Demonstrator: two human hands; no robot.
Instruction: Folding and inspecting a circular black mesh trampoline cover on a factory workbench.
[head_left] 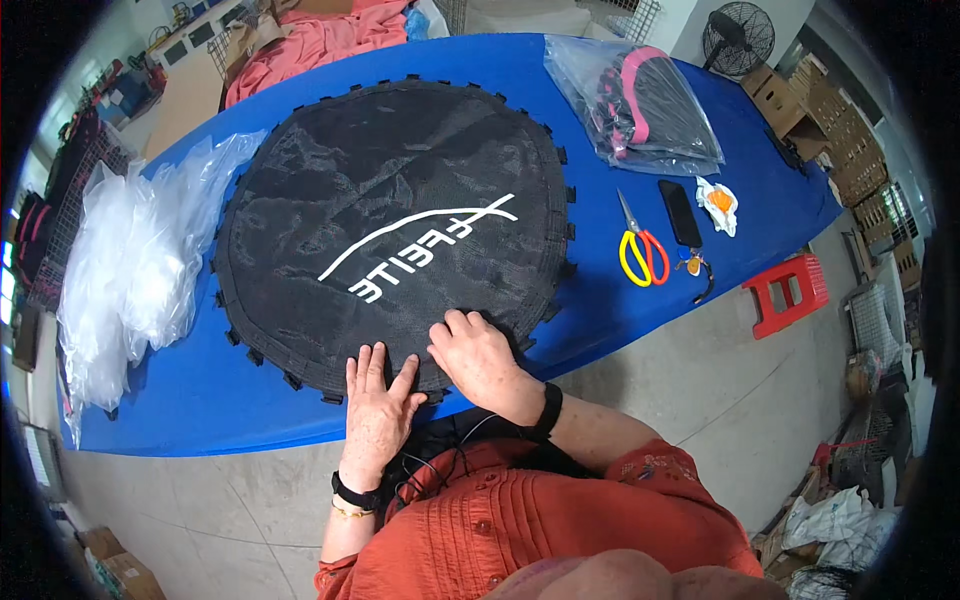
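**Blue-topped table (598, 215) bearing a round black mesh mat with a tabbed rim (390, 160)**

Hours are counted from the mat's middle, twelve at the far side. The table's left end is partly covered and curves toward the dark border of the view. The mat lies flat along the near edge; white capital lettering (415, 262) sits just off its middle toward five o'clock, slanting up to the right beneath a curved white stroke. Rim tabs under the hands are hidden.

At nine o'clock, a tall heap of crumpled clear plastic sheeting (135, 270) overlaps the table; its layers cannot be told apart. At two lies a clear plastic bag (570, 80) holding a folded black-and-pink bundle, blurred by creases and glare. Between three and four, beyond the table, a red plastic stool (813, 290) shows only in part.

The left hand (380, 410) rests at six o'clock on the near rim, fingers and thumb apart. The right hand (480, 365) touches the mat at five, fingers bent; whether it pinches the mesh, I cannot tell.

Smaller things lie near three: scissors with yellow and red handles (632, 226), a dark-screened black phone (680, 213), a crumpled white wrapper with an orange patch (718, 206), and a small keyring (692, 263), its details too small to make out.
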